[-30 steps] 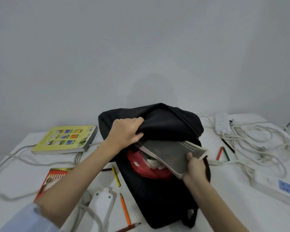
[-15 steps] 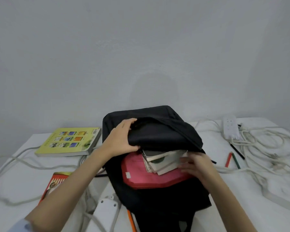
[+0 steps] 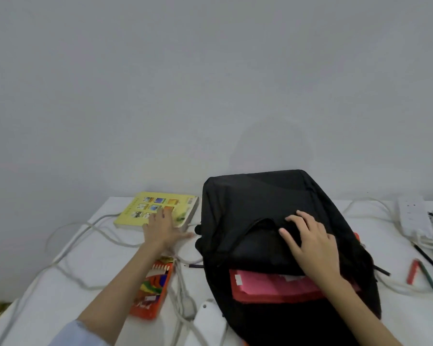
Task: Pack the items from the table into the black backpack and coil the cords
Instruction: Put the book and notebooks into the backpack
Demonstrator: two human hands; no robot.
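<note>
The black backpack [image 3: 260, 203] lies on the white table [image 3: 60, 283], its mouth toward me with a pink-red folder [image 3: 265, 285] showing inside. My right hand [image 3: 313, 243] rests flat on the backpack's top flap, fingers spread. My left hand [image 3: 161, 229] reaches out with straight fingers over the near corner of the yellow book [image 3: 158, 208] at the back left; it holds nothing. An orange pencil box [image 3: 153, 285] lies beside my left forearm. White cords [image 3: 85, 231] trail across the left of the table.
A white power strip [image 3: 413, 216] with tangled cords lies at the right. Loose pencils [image 3: 420, 270] lie right of the backpack, and one dark pencil [image 3: 194, 265] left of it. Another white power strip [image 3: 208, 320] sits near the front edge.
My left hand has let go of the backpack flap and moved left to the yellow book. My right hand has left the books inside and now lies on the flap, which has dropped over them.
</note>
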